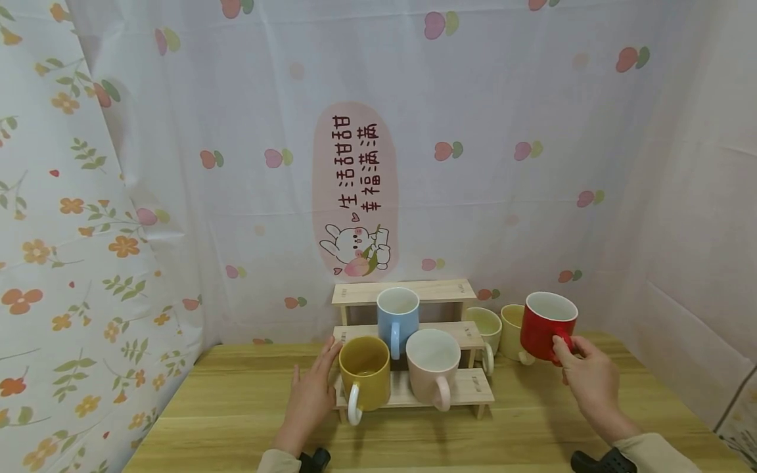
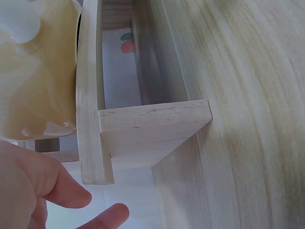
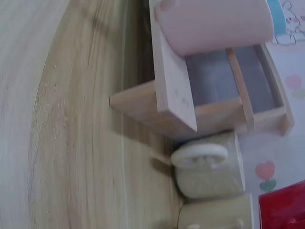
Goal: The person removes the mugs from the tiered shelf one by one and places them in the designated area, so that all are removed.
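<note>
My right hand [image 1: 591,381] pinches the handle of a red mug [image 1: 539,338], white inside, holding it up to the right of a three-step wooden rack [image 1: 473,391]. The mug stays upright; its edge also enters the right wrist view. On the rack's lowest step stand a mustard mug [image 1: 375,381] with a white handle and a pale pink mug [image 1: 427,378]. A light blue mug [image 1: 408,322] is on the middle step. My left hand [image 1: 312,397] lies against the mustard mug's left side and the rack's end, fingers extended; whether it touches the mug is unclear.
Two pale yellow mugs [image 1: 492,328] [image 3: 209,179] stand on the wooden table [image 1: 236,401] right of the rack, behind the red mug. The rack's top step [image 1: 408,291] is bare wood. A patterned cloth [image 1: 254,197] hangs behind.
</note>
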The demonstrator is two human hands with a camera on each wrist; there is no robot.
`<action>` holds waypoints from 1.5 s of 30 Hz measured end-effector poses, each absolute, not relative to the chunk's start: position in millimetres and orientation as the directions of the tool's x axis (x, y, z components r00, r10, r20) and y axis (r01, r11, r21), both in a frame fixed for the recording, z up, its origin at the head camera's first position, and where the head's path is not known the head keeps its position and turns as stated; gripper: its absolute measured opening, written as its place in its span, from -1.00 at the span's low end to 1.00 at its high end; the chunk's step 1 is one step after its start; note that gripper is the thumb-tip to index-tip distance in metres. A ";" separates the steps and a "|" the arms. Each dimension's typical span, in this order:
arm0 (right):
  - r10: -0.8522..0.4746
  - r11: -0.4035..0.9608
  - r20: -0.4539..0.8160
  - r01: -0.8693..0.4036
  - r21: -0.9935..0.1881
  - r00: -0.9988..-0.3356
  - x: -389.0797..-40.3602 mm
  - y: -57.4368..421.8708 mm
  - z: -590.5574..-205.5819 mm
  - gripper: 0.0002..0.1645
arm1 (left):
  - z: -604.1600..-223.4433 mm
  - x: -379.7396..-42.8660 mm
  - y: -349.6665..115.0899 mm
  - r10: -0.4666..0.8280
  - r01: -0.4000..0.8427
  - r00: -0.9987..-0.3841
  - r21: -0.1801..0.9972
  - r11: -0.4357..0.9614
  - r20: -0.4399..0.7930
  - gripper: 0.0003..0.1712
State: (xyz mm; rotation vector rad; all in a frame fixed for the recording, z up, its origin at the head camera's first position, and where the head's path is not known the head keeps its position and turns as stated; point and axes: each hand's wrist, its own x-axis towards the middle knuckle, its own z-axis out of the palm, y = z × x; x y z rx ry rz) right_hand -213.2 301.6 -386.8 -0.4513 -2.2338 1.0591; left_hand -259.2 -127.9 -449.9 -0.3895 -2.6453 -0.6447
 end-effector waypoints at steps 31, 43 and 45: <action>0.536 0.731 0.404 0.168 -0.661 -0.741 -232.5 374.7 -445.1 -0.65 | -451.6 -260.4 -128.3 0.173 0.359 -0.879 0.376 0.854 0.445 -0.02; 0.553 0.687 0.352 0.174 -0.706 -0.755 -244.7 382.8 -461.9 -0.61 | -452.0 -260.7 -127.6 0.172 0.354 -0.877 0.360 0.863 0.450 -0.04; 0.549 0.686 0.341 0.178 -0.705 -0.763 -247.4 385.5 -464.1 -0.59 | -452.2 -259.8 -126.5 0.173 0.356 -0.873 0.353 0.865 0.457 -0.04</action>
